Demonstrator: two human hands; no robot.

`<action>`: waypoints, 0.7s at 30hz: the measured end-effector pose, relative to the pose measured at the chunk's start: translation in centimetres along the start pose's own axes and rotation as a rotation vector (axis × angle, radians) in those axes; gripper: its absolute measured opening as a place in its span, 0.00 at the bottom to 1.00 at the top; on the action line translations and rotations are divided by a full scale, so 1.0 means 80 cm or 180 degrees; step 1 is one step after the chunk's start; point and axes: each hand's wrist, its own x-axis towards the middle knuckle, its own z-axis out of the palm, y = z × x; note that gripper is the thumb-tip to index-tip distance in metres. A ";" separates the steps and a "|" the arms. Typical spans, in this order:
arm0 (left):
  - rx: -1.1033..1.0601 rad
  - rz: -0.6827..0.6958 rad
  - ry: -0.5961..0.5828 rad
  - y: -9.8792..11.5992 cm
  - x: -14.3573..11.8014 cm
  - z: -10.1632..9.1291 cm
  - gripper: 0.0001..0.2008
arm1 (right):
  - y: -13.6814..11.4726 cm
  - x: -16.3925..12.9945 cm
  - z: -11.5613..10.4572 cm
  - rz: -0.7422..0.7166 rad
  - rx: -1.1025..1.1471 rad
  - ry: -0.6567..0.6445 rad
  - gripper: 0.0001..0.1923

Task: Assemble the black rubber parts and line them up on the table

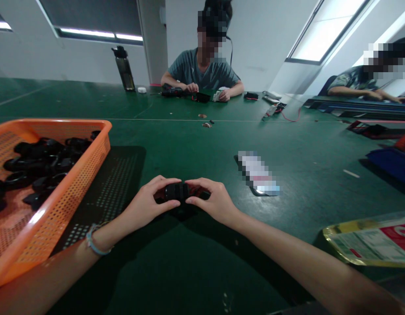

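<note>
Two hands, left hand [146, 203] and right hand [212, 201], together grip a small black part [176, 191] above the green desk [196, 144], beside an orange basket [74, 175].

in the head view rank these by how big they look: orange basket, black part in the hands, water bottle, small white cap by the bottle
1. orange basket, largest, though it sits nearest the camera
2. water bottle, far across the table
3. black part, held by left hand and right hand; close to the bottle in apparent size, so unsure
4. white cap, smallest
</note>
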 end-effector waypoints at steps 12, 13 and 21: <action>0.0003 -0.0014 -0.0015 -0.003 -0.002 0.000 0.21 | 0.004 0.000 0.000 -0.0005 0.0161 -0.0101 0.17; -0.0008 -0.0021 -0.0011 -0.002 -0.002 0.000 0.21 | 0.005 0.000 0.000 -0.0026 0.0182 -0.0120 0.18; -0.0172 -0.0094 -0.0033 0.003 0.000 0.001 0.21 | 0.002 -0.002 -0.001 -0.0154 -0.0092 0.0014 0.18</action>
